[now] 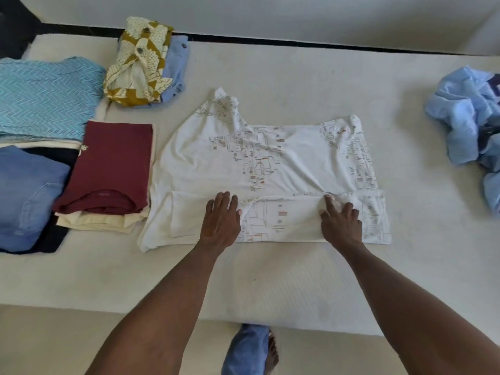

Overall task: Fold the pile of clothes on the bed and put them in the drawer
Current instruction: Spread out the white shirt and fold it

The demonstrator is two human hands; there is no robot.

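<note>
Pressing flat on the white printed top [259, 169], the left hand [220, 220] and right hand [341, 221] rest with fingers spread and straight on the near hem, which is turned up in a narrow band; neither grip closes on any cloth. The top lies spread mid-bed [270, 280], just right of the folded stacks [105, 171]; a crumpled blue pile [465, 117] waits well apart at the right. The fabric looks thin, light and limp, so it will likely sag and wrinkle; pinching both corners of the folded edge seems the best hold.
</note>
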